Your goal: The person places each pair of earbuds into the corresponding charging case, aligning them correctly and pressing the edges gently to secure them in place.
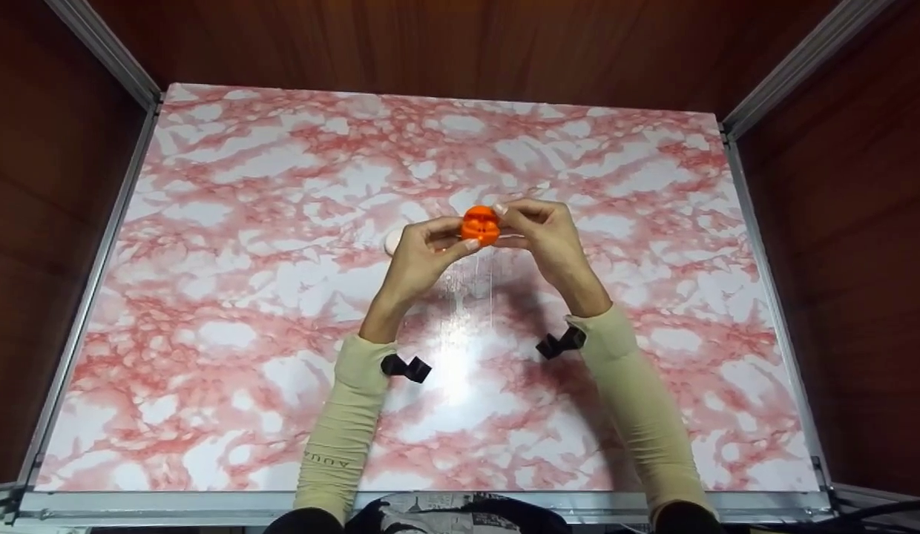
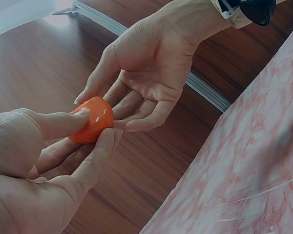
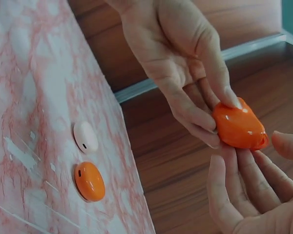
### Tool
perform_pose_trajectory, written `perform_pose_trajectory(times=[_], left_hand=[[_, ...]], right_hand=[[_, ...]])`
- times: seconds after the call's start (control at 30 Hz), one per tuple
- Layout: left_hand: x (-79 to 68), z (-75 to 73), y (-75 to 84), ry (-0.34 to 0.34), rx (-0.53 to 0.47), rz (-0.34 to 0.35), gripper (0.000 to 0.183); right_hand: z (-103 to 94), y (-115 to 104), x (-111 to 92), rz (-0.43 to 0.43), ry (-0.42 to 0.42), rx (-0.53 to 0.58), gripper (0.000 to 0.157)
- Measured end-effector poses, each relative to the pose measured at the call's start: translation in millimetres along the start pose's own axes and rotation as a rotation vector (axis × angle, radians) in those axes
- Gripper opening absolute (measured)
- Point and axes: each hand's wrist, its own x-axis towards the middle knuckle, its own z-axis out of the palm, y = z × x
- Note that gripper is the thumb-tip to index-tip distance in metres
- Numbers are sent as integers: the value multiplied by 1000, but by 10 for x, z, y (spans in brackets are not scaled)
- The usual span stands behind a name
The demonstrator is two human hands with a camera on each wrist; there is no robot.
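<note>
A small orange earbud case (image 1: 480,228) is held up over the table, opened, its moulded recesses showing in the head view. My left hand (image 1: 418,263) pinches it between thumb and fingers from the left. From the other side, my right hand (image 1: 556,241) reaches to its edge. In the right wrist view, that hand's extended fingers (image 3: 251,183) lie against the underside, while the thumb is slightly apart from the case. Below on the table lie a white oval case (image 3: 85,137) and an orange oval case (image 3: 90,182), each with a dark slot; the left hand hides most of them in the head view.
The table (image 1: 230,415) has a red and white marbled top. Dark wooden panels (image 1: 460,48) and metal frame bars (image 1: 107,52) enclose its back and sides. A black wrist mount (image 1: 406,367) juts from each sleeve.
</note>
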Motion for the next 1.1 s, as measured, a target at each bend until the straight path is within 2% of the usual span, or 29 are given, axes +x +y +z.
perform_pose_trajectory(times=[0.17, 0.33, 0.5, 0.8, 1.0, 1.1], left_hand=[[-9, -3, -12, -8, 8, -17, 33], [2, -11, 7, -12, 6, -9, 34], [12, -18, 13, -25, -7, -5, 35], [32, -12, 26, -12, -76, -33, 35], [84, 36, -14, -13, -186, -65, 35], [132, 67, -50, -6, -226, -96, 34]], right_hand=[[11, 1, -5, 9, 15, -10, 11], [26, -29, -7, -33, 4, -3, 17], [14, -33, -37, -82, -14, -56, 23], [-12, 2, -70, -141, -52, -143, 27], [-62, 38, -68, -183, -78, -301, 34], [-93, 81, -55, -195, -87, -334, 38]])
